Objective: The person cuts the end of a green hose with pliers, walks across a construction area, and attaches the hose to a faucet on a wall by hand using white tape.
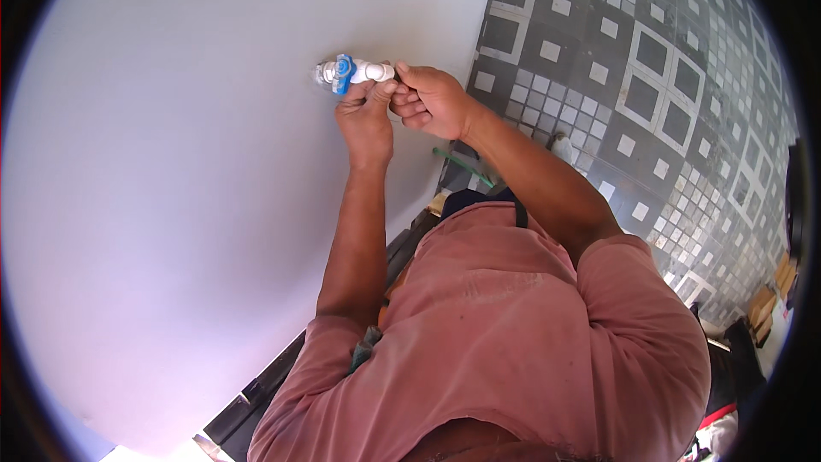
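Note:
A white plastic tap (pixel 369 70) with a blue handle (pixel 344 74) juts out from the pale wall. My left hand (pixel 368 124) reaches up from below, its thumb and fingers closed around the underside of the tap's spout. Beside the spout's outer end, my right hand (pixel 432 101) has its fingers curled and the thumb pressed near the tip. What lies between those right fingertips, if anything, is hidden. Both hands are close together and almost touch.
The smooth pale wall (pixel 188 120) fills the left side. Grey and white patterned floor tiles (pixel 590 73) spread to the right. A thin green strip (pixel 462 167) is below my right forearm. Brown cardboard pieces (pixel 761 304) are at the far right.

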{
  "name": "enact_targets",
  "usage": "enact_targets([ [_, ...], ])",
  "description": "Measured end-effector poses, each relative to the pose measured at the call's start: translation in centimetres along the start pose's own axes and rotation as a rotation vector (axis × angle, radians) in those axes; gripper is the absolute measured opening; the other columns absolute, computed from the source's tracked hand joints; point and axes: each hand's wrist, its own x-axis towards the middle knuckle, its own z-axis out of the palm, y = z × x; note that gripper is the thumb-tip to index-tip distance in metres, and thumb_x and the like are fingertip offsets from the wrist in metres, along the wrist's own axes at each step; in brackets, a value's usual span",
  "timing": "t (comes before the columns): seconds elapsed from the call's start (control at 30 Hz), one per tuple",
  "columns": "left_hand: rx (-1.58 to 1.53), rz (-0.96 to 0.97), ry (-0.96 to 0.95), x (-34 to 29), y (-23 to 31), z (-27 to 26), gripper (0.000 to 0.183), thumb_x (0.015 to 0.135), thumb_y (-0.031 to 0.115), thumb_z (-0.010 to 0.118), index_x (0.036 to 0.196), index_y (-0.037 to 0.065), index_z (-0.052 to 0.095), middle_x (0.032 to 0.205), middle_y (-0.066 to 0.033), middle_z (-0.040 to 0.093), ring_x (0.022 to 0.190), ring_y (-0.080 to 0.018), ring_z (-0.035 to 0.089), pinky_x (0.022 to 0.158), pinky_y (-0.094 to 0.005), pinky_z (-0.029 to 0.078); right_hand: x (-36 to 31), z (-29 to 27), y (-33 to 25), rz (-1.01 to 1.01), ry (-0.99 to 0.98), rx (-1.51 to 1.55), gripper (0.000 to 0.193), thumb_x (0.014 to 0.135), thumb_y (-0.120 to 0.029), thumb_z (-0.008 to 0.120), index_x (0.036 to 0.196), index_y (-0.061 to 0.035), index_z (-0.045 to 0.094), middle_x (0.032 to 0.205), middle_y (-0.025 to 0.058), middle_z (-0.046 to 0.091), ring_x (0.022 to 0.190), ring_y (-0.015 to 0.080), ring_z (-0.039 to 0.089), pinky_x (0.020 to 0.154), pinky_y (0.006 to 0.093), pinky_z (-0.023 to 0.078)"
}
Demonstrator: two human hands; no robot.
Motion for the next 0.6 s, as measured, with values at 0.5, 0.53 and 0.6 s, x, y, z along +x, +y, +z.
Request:
enact_targets([
  [0.5,-0.037,0.001,0.004,-0.3,-0.1,0.3,0.017,0.087,0.013,0.074,0.096,-0.001,0.068,0.080,-0.0008,0.065,0.074,-0.0105,0.056,0.073,-0.0255,0.046,0.2,0.9,-0.6,-0.048,0.060,-0.116,0.036,0.100,-0.047,0.049,0.092,-0.0124,0.056,0.071,-0.0067,0.034,0.057,0.0043,0.027,0.046,0.0195,0.020],
  [0.53,-0.053,0.011,-0.017,-0.4,-0.2,0.3,0.016,0.088,0.013,0.074,0.095,-0.001,0.068,0.080,-0.0010,0.065,0.075,-0.0105,0.056,0.073,-0.0253,0.046,0.2,0.9,-0.7,-0.028,0.018,-0.117,0.036,0.100,-0.047,0.049,0.092,-0.0124,0.056,0.071,-0.0067,0.034,0.057,0.0043,0.027,0.046,0.0195,0.020],
  [0.6,-0.031,0.004,0.009,-0.4,-0.4,0.2,0.015,0.087,0.011,0.074,0.095,-0.001,0.068,0.080,-0.0012,0.065,0.075,-0.0101,0.056,0.074,-0.0253,0.046,0.1,0.9,-0.9,0.010,0.038,-0.058,0.038,0.100,-0.048,0.049,0.089,-0.0121,0.055,0.070,-0.0070,0.033,0.056,0.0045,0.027,0.046,0.0196,0.020],
])
